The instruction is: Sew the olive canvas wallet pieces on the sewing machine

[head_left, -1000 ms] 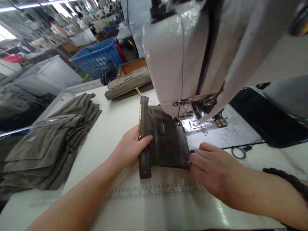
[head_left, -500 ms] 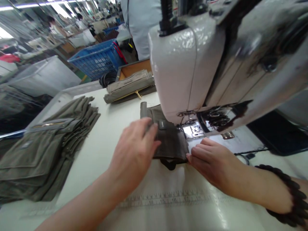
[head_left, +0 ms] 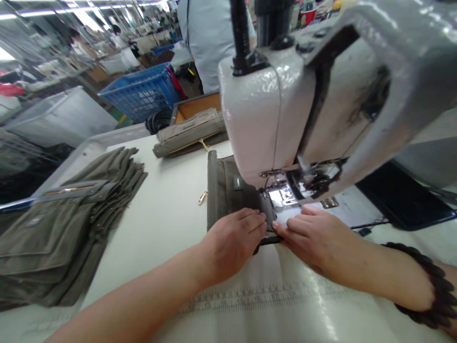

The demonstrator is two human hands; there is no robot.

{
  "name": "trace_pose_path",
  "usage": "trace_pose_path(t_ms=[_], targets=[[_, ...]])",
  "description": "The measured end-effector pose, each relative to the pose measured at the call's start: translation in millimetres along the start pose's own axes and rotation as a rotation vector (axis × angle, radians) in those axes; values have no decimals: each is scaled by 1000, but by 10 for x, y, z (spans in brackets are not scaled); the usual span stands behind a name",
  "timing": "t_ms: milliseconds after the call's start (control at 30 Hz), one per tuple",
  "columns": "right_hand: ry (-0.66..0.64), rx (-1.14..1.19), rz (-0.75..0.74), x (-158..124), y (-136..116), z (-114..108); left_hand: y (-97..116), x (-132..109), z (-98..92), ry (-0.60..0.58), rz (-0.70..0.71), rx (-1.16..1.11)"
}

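A dark olive fabric piece (head_left: 228, 190) with a small label and a gold zipper pull lies under the head of a white sewing machine (head_left: 250, 114). On its near part rests my left hand (head_left: 235, 243), fingers together and pressed down on the cloth. My right hand (head_left: 310, 238), fingers curled, pinches the piece's near right edge beside the metal needle plate (head_left: 283, 196). The two hands are close together but apart. The needle area is partly hidden by the machine head.
A stack of olive pieces (head_left: 46, 224) lies at the left. Behind the work are a folded piece with a zipper (head_left: 193, 131), a blue crate (head_left: 143, 90) and a standing person (head_left: 209, 43). A ruler strip (head_left: 246, 300) runs along the near tabletop.
My left hand has moved right and nearer, from hovering with spread fingers to pressing on the fabric. The gold zipper pull now shows at the piece's left. My right hand has barely moved.
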State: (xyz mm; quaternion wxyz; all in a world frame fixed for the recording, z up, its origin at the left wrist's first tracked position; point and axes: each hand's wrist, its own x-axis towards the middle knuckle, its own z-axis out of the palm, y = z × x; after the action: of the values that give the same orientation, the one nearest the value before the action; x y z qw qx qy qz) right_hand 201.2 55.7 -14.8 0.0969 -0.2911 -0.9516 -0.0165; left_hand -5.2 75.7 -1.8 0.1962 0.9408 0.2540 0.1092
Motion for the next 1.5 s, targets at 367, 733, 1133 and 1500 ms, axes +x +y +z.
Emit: trace_pose_path(t_ms=[367, 733, 1133, 1500], targets=[[142, 2, 81, 51, 35, 20, -158, 130, -23, -60, -25, 207], [122, 39, 115, 45, 22, 15, -310, 250, -20, 29, -34, 362], [104, 36, 105, 44, 33, 12, -411, 297, 4, 130, 5, 503], [108, 39, 107, 33, 40, 32, -373, 321, -61, 109, -50, 435]])
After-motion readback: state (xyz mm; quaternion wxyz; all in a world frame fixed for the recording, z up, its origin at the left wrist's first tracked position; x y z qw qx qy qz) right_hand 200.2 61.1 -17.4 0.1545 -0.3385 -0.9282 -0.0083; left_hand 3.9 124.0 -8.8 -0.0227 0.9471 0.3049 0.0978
